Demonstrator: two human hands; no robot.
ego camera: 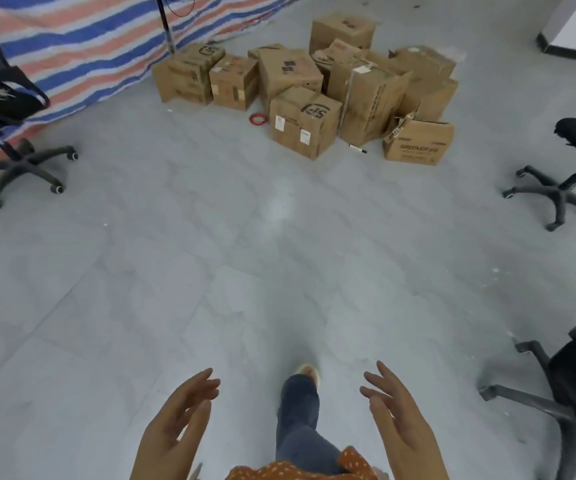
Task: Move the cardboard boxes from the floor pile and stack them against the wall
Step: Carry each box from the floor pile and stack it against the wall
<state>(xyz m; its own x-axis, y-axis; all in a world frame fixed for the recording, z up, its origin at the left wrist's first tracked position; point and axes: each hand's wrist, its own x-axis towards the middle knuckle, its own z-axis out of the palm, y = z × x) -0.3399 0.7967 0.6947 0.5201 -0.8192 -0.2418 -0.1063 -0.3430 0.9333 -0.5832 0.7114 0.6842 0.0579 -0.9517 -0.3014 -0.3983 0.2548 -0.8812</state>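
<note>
A pile of several brown cardboard boxes [305, 88] lies on the grey floor at the far middle of the view. The closest ones are a box printed SF [302, 124] and a small box with dark lettering [418, 143]. My left hand [175, 420] and my right hand [397, 420] are held out low at the bottom of the frame, palms facing each other, fingers straight and empty. Both hands are far from the boxes. My leg in blue trousers [300, 417] steps forward between them.
A striped blue, red and white tarp [82, 39] hangs at the back left. Black office chairs stand at the left [13, 133], the right [570, 168] and the near right [570, 386]. A red ring [257, 119] and a marker pen [358, 148] lie by the boxes.
</note>
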